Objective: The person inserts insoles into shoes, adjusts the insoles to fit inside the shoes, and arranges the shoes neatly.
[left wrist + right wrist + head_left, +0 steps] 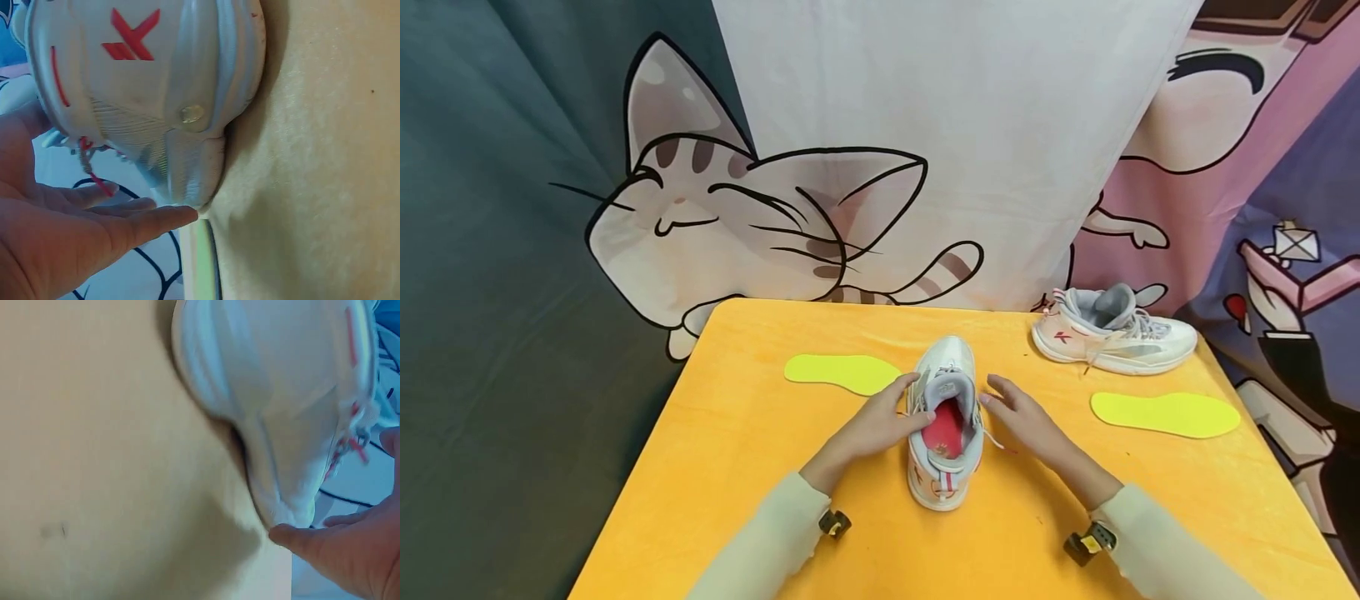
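Observation:
A white sneaker [943, 483] with a red insole [946, 429] stands in the middle of the yellow table, toe pointing away. My left hand [883, 421] is at its left side, thumb at the collar and fingers stretched out along the upper. The left wrist view shows those fingers [144, 228] straight beside the shoe's red-marked side. On the other side my right hand [1022, 421] is held with fingers loosely extended near the laces, gripping nothing. In the right wrist view, a fingertip of the right hand [356, 544] appears close to the shoe's front; contact is unclear.
A second white sneaker [1120, 342] sits at the table's back right, toe to the right. One yellow insole [842, 371] lies left of the middle shoe, another yellow insole [1165, 414] on the right. Behind the table [737, 467] hangs a printed cat curtain [880, 75].

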A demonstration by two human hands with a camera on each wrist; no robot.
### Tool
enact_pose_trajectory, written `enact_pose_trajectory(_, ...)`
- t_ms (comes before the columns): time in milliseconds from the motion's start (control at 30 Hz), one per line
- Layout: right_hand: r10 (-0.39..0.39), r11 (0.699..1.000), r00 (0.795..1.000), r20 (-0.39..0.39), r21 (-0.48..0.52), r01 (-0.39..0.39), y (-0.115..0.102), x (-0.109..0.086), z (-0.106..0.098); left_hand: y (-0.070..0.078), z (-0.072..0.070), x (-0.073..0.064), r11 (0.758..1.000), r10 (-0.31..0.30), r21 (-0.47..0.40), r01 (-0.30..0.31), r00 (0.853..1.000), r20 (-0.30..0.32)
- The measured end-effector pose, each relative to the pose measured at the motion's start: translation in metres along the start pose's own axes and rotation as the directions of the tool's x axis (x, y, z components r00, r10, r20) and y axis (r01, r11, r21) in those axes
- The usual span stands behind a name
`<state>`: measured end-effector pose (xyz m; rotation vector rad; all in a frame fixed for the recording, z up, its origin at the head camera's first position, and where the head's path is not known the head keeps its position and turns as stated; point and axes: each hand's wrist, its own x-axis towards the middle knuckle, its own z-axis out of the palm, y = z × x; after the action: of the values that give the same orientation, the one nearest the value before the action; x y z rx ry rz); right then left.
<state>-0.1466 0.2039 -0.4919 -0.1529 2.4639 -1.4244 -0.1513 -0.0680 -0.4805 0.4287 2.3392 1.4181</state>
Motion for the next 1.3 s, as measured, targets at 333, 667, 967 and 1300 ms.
enact_pose_trajectory(333,0.041,0.961,0.95,0.309,0.248,-0.122,-0.009,-0.008,0.009,-0.006,0.011,0.005,0.999,-0.021,-0.036,0.021,1.0,-0.021)
enact_pose_trajectory(667,-0.053,0.927,0.923,0.381,0.362,-0.096,-0.011,-0.005,0.005,-0.002,0.016,0.002,0.999,0.011,-0.037,-0.013,0.998,-0.054)
enact_pose_trajectory(967,-0.045,0.941,0.91,0.412,0.322,-0.1,-0.017,0.005,-0.015,0.007,0.016,0.006,0.999,0.05,-0.015,-0.051,0.996,-0.075)
enact_pose_trajectory(1300,-0.042,0.934,0.898,0.437,0.337,-0.121,-0.007,0.014,-0.021,0.009,0.017,0.014,0.999,0.038,-0.035,-0.041,0.997,-0.062)
